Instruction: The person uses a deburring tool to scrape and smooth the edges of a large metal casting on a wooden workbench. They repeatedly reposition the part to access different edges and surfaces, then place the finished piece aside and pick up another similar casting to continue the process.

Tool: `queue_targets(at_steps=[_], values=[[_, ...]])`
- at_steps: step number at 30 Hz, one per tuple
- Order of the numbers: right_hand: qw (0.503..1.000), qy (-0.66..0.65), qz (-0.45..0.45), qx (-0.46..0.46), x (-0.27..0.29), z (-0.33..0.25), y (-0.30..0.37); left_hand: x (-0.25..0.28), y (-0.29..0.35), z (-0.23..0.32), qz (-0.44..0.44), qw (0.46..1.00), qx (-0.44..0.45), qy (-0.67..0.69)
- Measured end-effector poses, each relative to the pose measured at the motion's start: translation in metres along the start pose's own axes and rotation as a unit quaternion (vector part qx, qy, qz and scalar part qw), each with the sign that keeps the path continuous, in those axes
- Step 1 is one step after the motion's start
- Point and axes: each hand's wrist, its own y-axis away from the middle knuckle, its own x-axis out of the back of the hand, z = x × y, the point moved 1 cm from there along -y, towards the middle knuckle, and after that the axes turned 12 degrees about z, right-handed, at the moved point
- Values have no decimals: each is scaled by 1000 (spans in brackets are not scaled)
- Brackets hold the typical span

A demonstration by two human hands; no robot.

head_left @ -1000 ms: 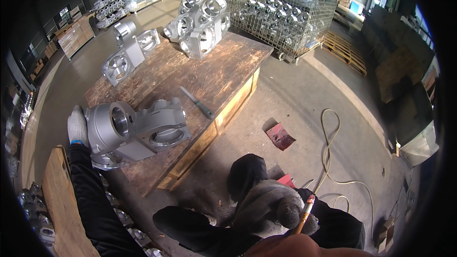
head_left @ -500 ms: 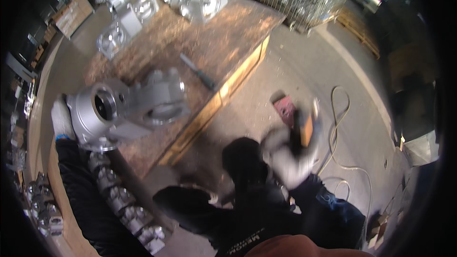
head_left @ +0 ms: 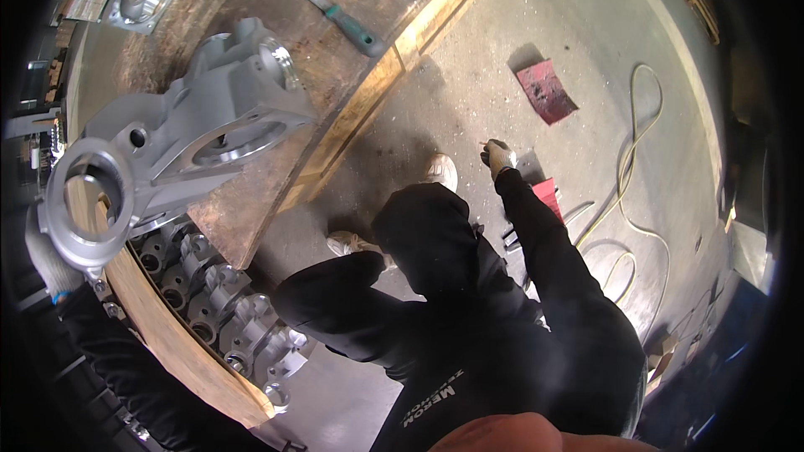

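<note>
A large grey metal casting, with a round flanged ring at its near end and machined bores, rests tilted at the workbench edge. My left hand, in a white glove, is wrapped round the outside of that ring; its fingertips are hidden behind the metal. Out to the right, over the floor, reaches my right hand in a white glove with dark fingers. Its fingers are drawn together round something small that I cannot make out. Beyond the casting a file-like hand tool with a green handle lies on the bench.
The worn wooden bench top has a raw timber edge. Several smaller castings stand below a wooden rail. On the floor are a red abrasive sheet, another red piece by my sleeve, and a looped hose.
The casting has turned, its ring now facing nearer me, with my left hand still on it. My right hand has stretched outward; the orange and dark thing it held is no longer seen. The view has shifted.
</note>
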Motion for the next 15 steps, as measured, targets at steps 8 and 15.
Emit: queue_targets(at_steps=[8, 15], values=[[990, 107, 38, -81, 8, 74, -22, 9, 21, 14, 79, 996, -50, -13], [987, 142, 23, 72, 26, 49, -58, -9, 30, 3, 46, 997, -68, -9]])
